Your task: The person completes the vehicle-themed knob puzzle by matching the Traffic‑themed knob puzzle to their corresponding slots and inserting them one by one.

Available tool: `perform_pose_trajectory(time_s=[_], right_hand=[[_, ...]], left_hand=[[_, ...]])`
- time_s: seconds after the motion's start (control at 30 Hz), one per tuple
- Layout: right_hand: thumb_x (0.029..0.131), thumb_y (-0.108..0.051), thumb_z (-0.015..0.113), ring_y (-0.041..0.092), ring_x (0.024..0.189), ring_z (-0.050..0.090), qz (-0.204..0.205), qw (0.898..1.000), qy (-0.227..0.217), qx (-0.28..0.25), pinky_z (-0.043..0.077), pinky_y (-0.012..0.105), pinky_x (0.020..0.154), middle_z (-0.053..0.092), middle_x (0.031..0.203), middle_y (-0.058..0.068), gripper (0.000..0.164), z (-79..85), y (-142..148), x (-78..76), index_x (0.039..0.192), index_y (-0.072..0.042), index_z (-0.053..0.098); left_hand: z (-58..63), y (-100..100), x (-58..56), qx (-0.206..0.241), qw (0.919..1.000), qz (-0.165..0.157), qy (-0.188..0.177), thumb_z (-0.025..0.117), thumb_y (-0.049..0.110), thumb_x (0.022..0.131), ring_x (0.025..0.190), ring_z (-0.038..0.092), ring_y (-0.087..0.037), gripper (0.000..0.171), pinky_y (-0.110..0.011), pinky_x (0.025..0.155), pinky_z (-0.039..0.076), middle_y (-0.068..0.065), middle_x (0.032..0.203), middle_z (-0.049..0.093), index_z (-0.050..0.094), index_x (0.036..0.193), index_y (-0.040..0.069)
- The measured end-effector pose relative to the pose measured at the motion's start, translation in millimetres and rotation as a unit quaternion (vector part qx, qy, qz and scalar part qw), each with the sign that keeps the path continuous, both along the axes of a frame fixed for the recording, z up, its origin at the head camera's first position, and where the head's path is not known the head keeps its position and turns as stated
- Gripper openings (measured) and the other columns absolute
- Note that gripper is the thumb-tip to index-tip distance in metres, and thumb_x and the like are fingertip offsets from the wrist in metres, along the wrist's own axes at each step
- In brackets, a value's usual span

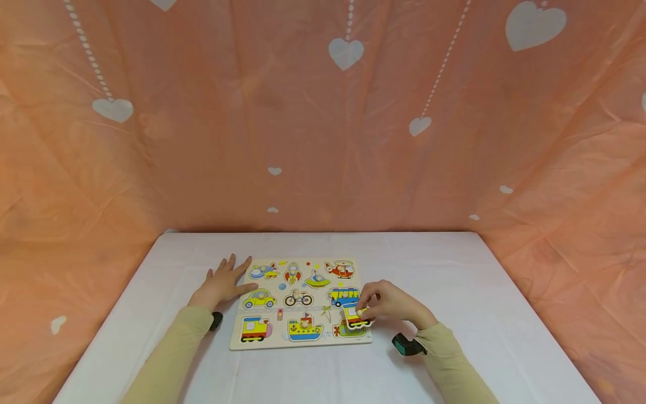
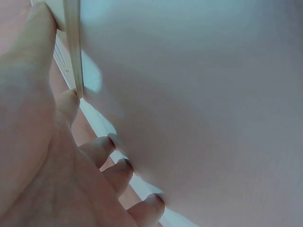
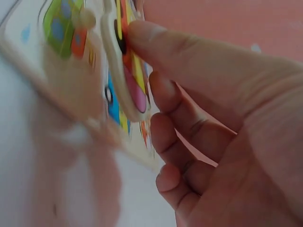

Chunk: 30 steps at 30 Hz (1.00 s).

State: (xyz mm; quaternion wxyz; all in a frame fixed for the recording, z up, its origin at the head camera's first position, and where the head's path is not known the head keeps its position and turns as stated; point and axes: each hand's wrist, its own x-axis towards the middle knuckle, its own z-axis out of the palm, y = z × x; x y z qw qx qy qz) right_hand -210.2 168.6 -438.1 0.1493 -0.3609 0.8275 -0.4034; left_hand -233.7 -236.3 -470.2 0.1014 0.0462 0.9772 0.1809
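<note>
A wooden peg puzzle board [image 1: 278,340] with vehicle pictures lies on the white table. My right hand [image 1: 391,303] pinches a train piece [image 3: 128,61], red and yellow with a pink end, between thumb and fingers. It is held raised and tilted over the board's lower right, partly covering a green piece [image 3: 61,28] there. At the board's lower left, a matching train picture [image 1: 254,329] shows without a knob. My left hand [image 1: 219,289] is spread at the left side, its thumb and index finger touching the board's edge and the other fingertips on the table.
Knobbed pieces sit in the board, among them a yellow car [image 1: 259,298], a bicycle [image 1: 299,298], a blue bus [image 1: 343,296], a ship [image 1: 305,330] and a red helicopter [image 1: 343,270]. Behind the white table [image 1: 429,258] hangs an orange curtain [image 1: 303,123] with hearts.
</note>
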Motion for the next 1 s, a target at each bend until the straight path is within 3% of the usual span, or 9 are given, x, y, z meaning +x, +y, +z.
perform_pose_trajectory(time_s=[0.2,0.37,0.43,0.5,0.6,0.73,0.83,1.0], right_hand=[[0.071,-0.015,0.075,0.02,0.071,0.053,0.008,1.0,0.011,-0.002,0.043,0.028,0.06,0.061,0.079,-0.003,0.01,-15.1,-22,-10.9,0.078,-0.017,0.069],[0.07,-0.017,0.075,0.01,0.078,0.056,0.037,0.999,0.016,-0.025,0.048,0.035,0.073,0.061,0.079,-0.006,0.009,-13.7,-46,-13.2,0.077,-0.018,0.069],[0.071,-0.017,0.075,0.009,0.078,0.056,0.047,0.998,0.02,-0.034,0.048,0.036,0.073,0.061,0.079,-0.006,0.009,-11.9,-58,-11.7,0.078,-0.017,0.069],[0.072,-0.017,0.074,0.008,0.074,0.055,0.052,0.998,0.028,-0.038,0.048,0.034,0.07,0.06,0.079,-0.007,0.008,-10.8,-69,-10.1,0.078,-0.017,0.069],[0.071,-0.017,0.075,0.007,0.074,0.055,0.057,0.996,0.044,-0.044,0.043,0.035,0.086,0.06,0.078,-0.007,0.008,-9.6,-87,-7.3,0.077,-0.016,0.069],[0.069,-0.018,0.076,0.006,0.08,0.055,0.06,0.996,0.051,-0.051,0.038,0.031,0.093,0.061,0.078,-0.007,0.011,-10.5,-107,-4.4,0.077,-0.016,0.069],[0.069,-0.02,0.076,0.008,0.076,0.053,0.059,0.996,0.046,-0.051,0.046,0.023,0.07,0.06,0.078,-0.008,0.011,-14.1,-119,-2.3,0.077,-0.016,0.07],[0.07,-0.024,0.075,0.009,0.07,0.049,0.046,0.998,0.035,-0.037,0.044,0.018,0.058,0.057,0.075,-0.009,0.01,-18.8,-137,2.8,0.076,-0.019,0.07]], left_hand=[[-0.4,-1,-0.6,0.001,1.0,0.002,0.0,0.055,0.061,0.074,0.127,0.0,-0.048,0.089,-0.066,0.095,-0.001,-0.028,0.143,0.004,0.02,0.142,0.016],[-0.2,-1,-0.9,0.005,1.0,0.001,-0.001,0.056,0.061,0.074,0.127,-0.001,-0.049,0.09,-0.066,0.094,-0.001,-0.029,0.142,0.004,0.02,0.142,0.015],[0.4,-1,-0.6,0.004,1.0,0.002,0.0,0.056,0.061,0.074,0.127,0.0,-0.049,0.089,-0.066,0.094,-0.001,-0.029,0.142,0.004,0.02,0.142,0.015],[1.0,0,-0.2,0.003,1.0,0.001,0.0,0.056,0.061,0.074,0.127,0.0,-0.049,0.089,-0.067,0.094,-0.001,-0.029,0.142,0.004,0.021,0.142,0.015],[2.0,-1,0.8,0.004,1.0,0.001,-0.002,0.056,0.06,0.074,0.127,0.0,-0.048,0.089,-0.066,0.095,0.0,-0.029,0.142,0.004,0.021,0.142,0.015],[2.0,0,1.0,0.002,1.0,-0.001,-0.003,0.055,0.061,0.074,0.127,0.0,-0.048,0.089,-0.066,0.095,0.0,-0.029,0.142,0.004,0.02,0.142,0.016],[2.5,1,1.1,-0.002,1.0,-0.001,0.001,0.055,0.061,0.074,0.127,0.001,-0.049,0.089,-0.066,0.095,0.001,-0.029,0.142,0.005,0.021,0.142,0.015],[3.4,0,1.4,-0.004,1.0,-0.002,0.007,0.055,0.06,0.075,0.126,0.002,-0.05,0.087,-0.067,0.095,0.001,-0.03,0.142,0.006,0.022,0.142,0.014]])
